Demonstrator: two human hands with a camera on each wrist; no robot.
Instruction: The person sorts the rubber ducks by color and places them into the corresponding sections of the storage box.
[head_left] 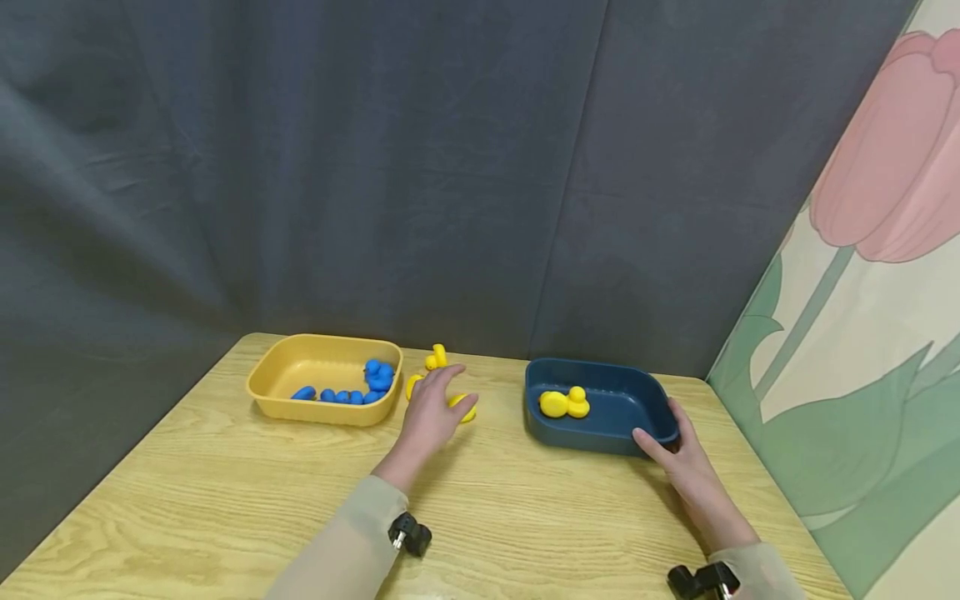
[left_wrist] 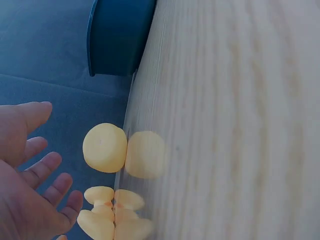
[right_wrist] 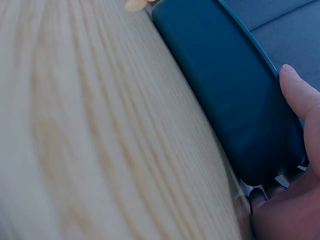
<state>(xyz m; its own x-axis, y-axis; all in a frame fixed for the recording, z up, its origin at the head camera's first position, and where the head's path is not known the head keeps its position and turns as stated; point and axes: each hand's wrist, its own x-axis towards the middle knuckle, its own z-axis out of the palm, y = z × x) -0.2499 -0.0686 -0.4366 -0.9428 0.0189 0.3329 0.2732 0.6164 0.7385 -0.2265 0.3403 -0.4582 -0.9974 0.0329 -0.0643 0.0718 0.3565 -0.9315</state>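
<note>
My left hand [head_left: 431,414] hovers over loose yellow rubber ducks on the table, fingers spread. In the left wrist view the nearest duck [left_wrist: 105,148] is apart from its fingertips [left_wrist: 44,111]. One duck [head_left: 463,407] shows beside the thumb, another [head_left: 412,386] is partly hidden behind the hand, and a third [head_left: 437,357] lies farther back. My right hand [head_left: 693,467] grips the near right corner of a dark blue bin [head_left: 592,439], thumb at the rim and fingers round its outer side. Inside that bin, yellow ducks [head_left: 556,405] sit at the left end.
A yellow bin [head_left: 324,411] stands at the left with several blue ducks [head_left: 378,375] inside. The wooden table [head_left: 517,517] ends at a grey curtain [head_left: 450,167] behind. A wall with a painted tulip [head_left: 877,150] borders the right side.
</note>
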